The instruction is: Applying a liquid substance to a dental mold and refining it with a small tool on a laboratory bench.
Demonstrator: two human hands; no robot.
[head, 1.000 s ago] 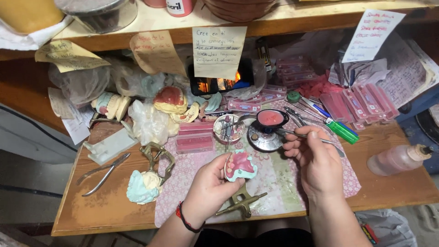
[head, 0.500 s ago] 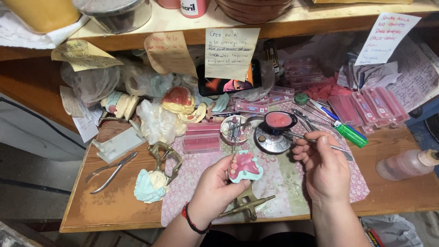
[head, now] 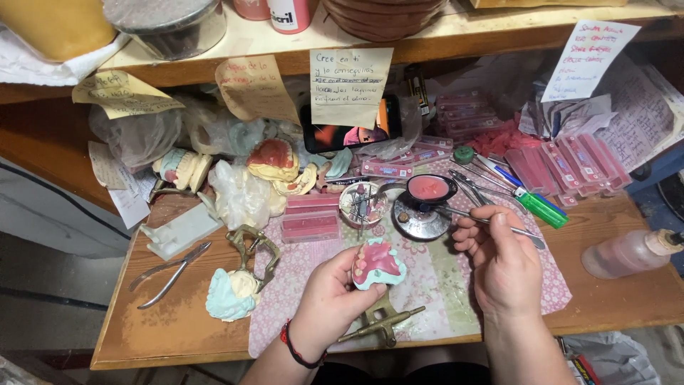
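Hands work low over a patterned cloth (head: pixel 434 285) spread on the wooden counter (head: pixel 178 328). Left hand (head: pixel 328 303), with a dark-and-red band at the wrist, has its fingers clamped around a dental model (head: pixel 377 264): pink wax with small teeth set on a pale turquoise base, held just above the cloth. A brass-coloured metal frame (head: pixel 381 321) lies on the cloth directly beneath that hand. Right hand (head: pixel 502 260) has its fingers pinched together on a thin metal instrument (head: pixel 477 219), whose tip points left toward a small round dish of pink wax (head: pixel 429 187) sitting on a round metal stand (head: pixel 419 217). Just left of the stand is a small round holder of fine tools (head: pixel 361 203), and beside that a pink rectangular box (head: pixel 308 219). Further left, a second turquoise cast (head: pixel 229 294) rests in a brass articulator (head: pixel 254 246), with metal pliers (head: pixel 171 273) near the counter's left part. To the right lie a green-handled tool (head: pixel 541 208) and a squeeze bottle (head: pixel 627 253) on its side. Behind, plaster casts (head: pixel 274 162) in plastic bags and a phone (head: pixel 349 132) lean below a shelf hung with paper notes (head: pixel 350 85).
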